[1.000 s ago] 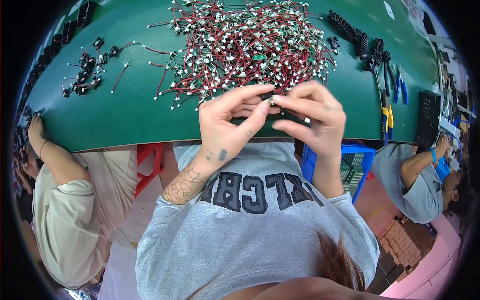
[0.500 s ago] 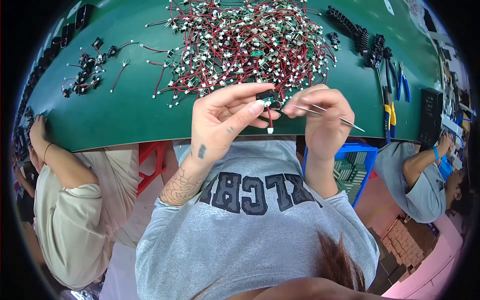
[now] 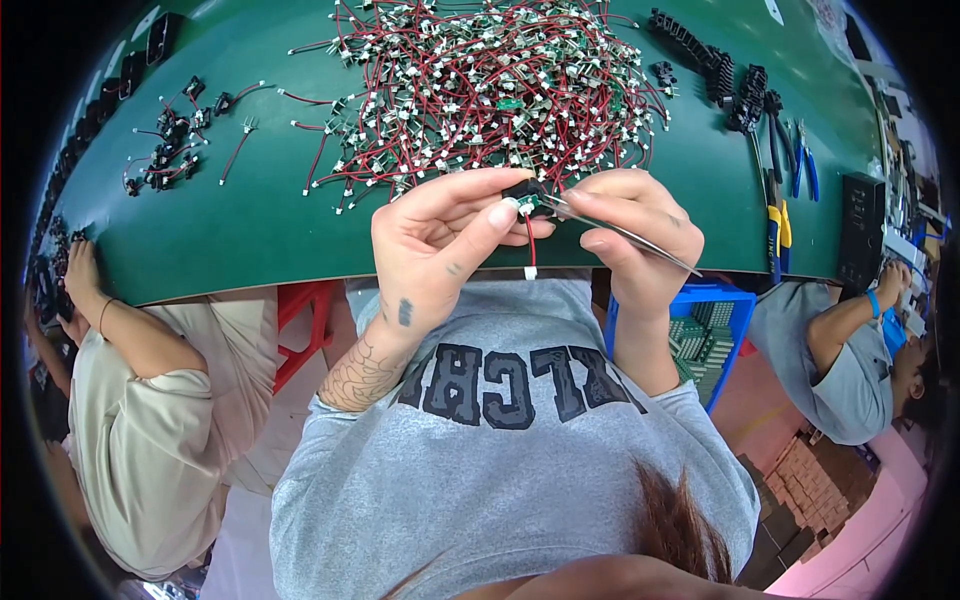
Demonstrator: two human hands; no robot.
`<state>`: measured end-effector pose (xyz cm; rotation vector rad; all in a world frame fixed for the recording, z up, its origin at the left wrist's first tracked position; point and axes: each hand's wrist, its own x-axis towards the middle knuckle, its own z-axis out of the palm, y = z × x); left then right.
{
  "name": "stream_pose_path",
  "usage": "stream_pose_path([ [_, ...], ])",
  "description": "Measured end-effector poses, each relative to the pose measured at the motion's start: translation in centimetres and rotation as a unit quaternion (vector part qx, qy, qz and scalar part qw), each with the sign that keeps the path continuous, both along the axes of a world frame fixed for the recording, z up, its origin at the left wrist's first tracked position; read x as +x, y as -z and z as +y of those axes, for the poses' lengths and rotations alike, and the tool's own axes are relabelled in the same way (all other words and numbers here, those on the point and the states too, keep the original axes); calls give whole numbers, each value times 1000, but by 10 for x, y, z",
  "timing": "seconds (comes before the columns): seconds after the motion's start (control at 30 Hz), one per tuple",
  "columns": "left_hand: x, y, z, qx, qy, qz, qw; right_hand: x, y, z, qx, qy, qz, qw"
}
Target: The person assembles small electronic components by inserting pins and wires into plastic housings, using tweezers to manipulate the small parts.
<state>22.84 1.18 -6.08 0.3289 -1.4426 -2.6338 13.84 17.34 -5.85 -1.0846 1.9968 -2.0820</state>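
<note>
Between the thumb and fingers of my left hand is a small black plastic housing. A little green circuit board sits at it, and a short red and black wire hangs from the board down to a white connector. My right hand pinches metal tweezers, their tips at the board's right side and their back end pointing to the lower right. Just beyond both hands spreads a big pile of small boards with red wires.
Several black parts with wires lie at the left. At the right are rows of black housings, a screwdriver, blue-handled cutters and a black box. A blue crate holds green boards. Co-workers sit on both sides.
My right hand has turned and brought the tweezer tips to the board in my left hand. The left hand has shifted slightly left with the housing.
</note>
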Motion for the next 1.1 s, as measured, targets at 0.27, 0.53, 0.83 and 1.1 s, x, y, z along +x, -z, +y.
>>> stream_pose_path([
  [0.27,-1,-2,0,47,19,-17,999,-1,1,-1,3,0,88,996],
  [0.53,-4,-3,-4,58,69,-42,995,4,-1,-1,40,12,177,983],
  [0.83,-15,0,-15,-1,124,-57,991,21,5,-2,57,74,137,986],
  [1.1,-20,-11,-23,11,159,-73,984,23,1,-1,78,84,126,985],
])
